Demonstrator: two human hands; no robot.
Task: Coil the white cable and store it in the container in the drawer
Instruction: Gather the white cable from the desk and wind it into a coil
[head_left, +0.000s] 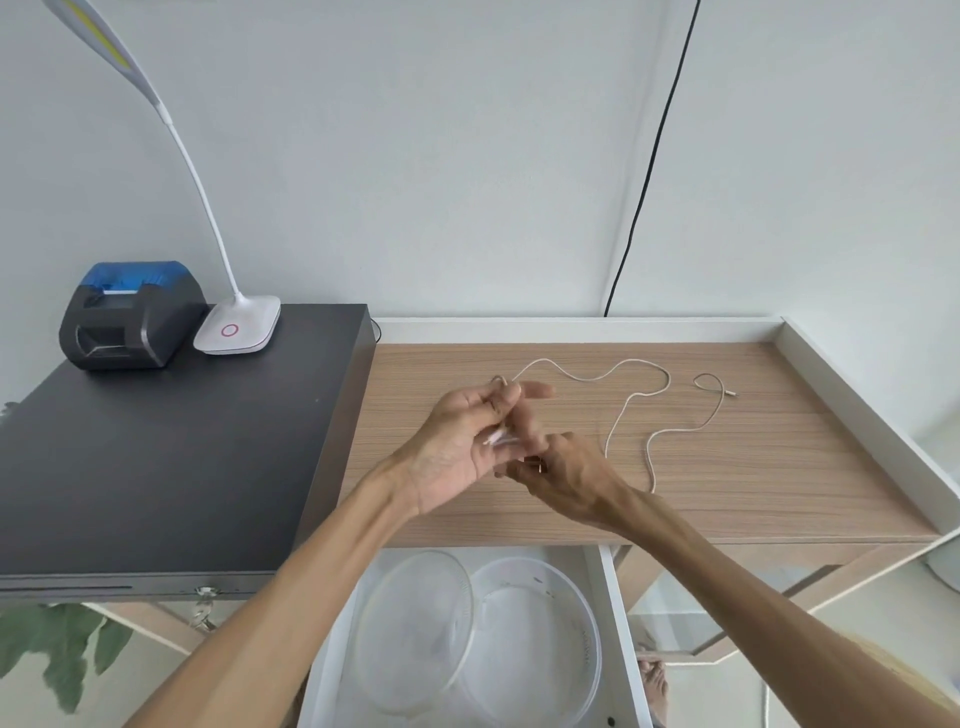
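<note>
A thin white cable (631, 400) snakes across the wooden desk top, its far plug lying at the right. My left hand (462, 447) is held palm up above the desk, with the cable's near end wound around its fingers. My right hand (563, 475) sits just right of it, fingers pinching the cable close to the left palm. Below the desk edge an open white drawer (618, 623) holds a round clear container (545, 639), with its clear lid (415, 629) leaning on the container's left side.
A black cabinet top (182, 452) at the left carries a small black and blue printer (130, 317) and a white desk lamp (239, 327). A raised white rim (852, 415) borders the desk at the back and right. A black wire (649, 166) hangs down the wall.
</note>
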